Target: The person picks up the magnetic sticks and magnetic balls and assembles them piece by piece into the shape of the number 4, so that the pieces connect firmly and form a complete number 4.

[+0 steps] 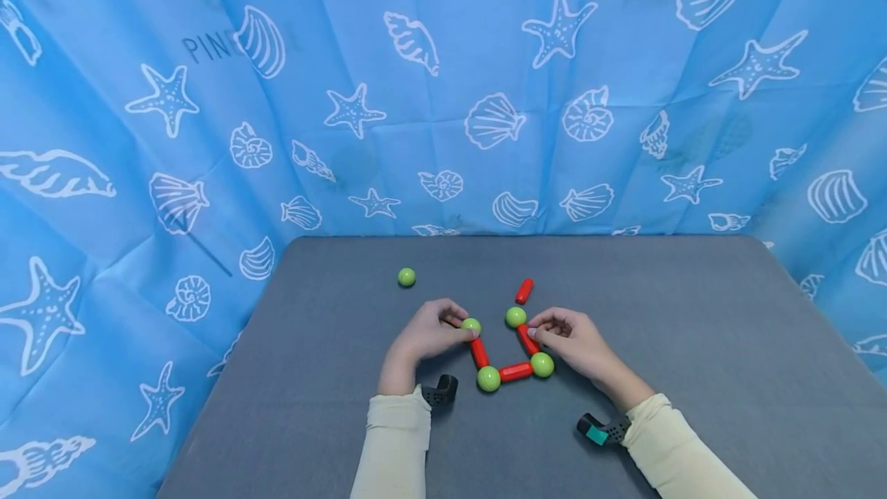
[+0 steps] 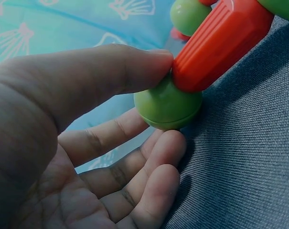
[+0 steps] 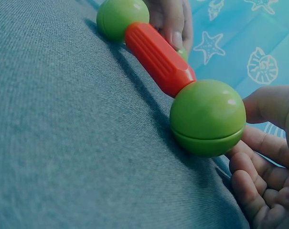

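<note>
Green balls and red rods are joined on the table in a U shape, its mouth toward the far edge. My left hand (image 1: 428, 336) pinches the green ball (image 1: 471, 326) at the left end; the left wrist view shows the thumb on top of this ball (image 2: 168, 102) and curled fingers below. From it a red rod (image 1: 480, 353) runs to the near left ball (image 1: 488, 379). Another rod (image 1: 516, 372) links that to the near right ball (image 1: 543, 365). My right hand (image 1: 574, 341) grips the right-side red rod (image 1: 528, 339), just below the right end ball (image 1: 516, 317).
A loose red rod (image 1: 524, 291) lies just beyond the right end ball. Farther back on the left sits a single green ball (image 1: 406, 277). The grey table (image 1: 333, 422) ends at a blue curtain (image 1: 443, 98) with shell patterns.
</note>
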Demonstrator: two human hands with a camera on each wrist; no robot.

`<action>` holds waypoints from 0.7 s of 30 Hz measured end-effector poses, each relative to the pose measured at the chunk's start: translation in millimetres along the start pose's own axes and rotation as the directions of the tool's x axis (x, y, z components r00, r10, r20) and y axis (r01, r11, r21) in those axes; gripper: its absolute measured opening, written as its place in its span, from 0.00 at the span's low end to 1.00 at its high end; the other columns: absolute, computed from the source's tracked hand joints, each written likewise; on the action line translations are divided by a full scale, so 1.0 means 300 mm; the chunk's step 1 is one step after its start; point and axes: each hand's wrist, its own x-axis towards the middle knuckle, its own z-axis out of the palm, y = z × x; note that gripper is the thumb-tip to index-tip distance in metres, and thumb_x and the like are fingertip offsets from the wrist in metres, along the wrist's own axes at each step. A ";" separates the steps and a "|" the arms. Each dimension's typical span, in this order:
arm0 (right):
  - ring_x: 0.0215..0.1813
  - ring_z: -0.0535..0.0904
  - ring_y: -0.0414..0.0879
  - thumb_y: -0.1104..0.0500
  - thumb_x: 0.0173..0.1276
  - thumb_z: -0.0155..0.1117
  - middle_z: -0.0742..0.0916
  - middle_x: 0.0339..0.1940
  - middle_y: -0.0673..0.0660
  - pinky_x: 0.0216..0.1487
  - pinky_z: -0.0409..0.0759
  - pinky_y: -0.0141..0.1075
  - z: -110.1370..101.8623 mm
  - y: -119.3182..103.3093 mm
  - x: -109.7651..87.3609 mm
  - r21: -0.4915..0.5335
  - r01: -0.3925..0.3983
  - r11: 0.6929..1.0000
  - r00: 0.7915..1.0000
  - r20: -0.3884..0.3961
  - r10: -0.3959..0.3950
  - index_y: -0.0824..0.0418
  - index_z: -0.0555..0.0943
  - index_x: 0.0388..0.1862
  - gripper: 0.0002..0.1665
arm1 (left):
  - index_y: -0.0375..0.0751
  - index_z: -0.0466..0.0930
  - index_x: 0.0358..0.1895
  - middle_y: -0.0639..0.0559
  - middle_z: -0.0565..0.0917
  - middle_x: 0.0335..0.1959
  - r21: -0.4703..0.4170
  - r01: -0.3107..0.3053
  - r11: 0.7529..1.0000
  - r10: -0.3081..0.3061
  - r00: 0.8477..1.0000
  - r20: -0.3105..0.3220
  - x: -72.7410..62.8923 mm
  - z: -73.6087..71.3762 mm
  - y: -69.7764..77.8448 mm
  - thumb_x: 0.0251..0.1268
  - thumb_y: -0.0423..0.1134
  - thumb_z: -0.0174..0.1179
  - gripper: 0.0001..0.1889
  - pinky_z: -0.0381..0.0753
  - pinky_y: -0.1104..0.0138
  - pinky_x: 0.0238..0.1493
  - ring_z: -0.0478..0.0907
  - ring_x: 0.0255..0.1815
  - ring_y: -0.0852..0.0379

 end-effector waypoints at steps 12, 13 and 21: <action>0.36 0.78 0.42 0.56 0.76 0.70 0.88 0.41 0.58 0.37 0.77 0.32 0.005 0.003 0.002 -0.008 -0.011 1.000 1.000 -0.008 0.011 0.63 0.86 0.54 0.15 | 0.45 0.86 0.50 0.51 0.85 0.46 -0.002 -0.004 1.000 0.004 1.000 -0.002 -0.001 0.002 0.001 0.64 0.45 0.76 0.15 0.80 0.61 0.47 0.80 0.45 0.54; 0.36 0.78 0.42 0.56 0.76 0.70 0.88 0.41 0.58 0.37 0.77 0.32 0.006 0.002 0.002 -0.009 -0.012 1.000 1.000 -0.009 0.012 0.63 0.86 0.54 0.15 | 0.45 0.86 0.50 0.51 0.85 0.46 -0.002 -0.003 1.000 0.003 1.000 -0.003 -0.001 0.002 0.001 0.64 0.45 0.76 0.15 0.80 0.60 0.47 0.80 0.45 0.54; 0.35 0.78 0.41 0.56 0.76 0.69 0.87 0.41 0.60 0.35 0.78 0.33 0.001 -0.002 0.003 0.004 -0.008 1.000 1.000 -0.005 0.008 0.64 0.86 0.55 0.15 | 0.47 0.86 0.50 0.51 0.85 0.47 0.016 0.010 1.000 -0.010 1.000 -0.004 0.002 0.002 -0.003 0.64 0.47 0.76 0.15 0.81 0.59 0.48 0.80 0.46 0.54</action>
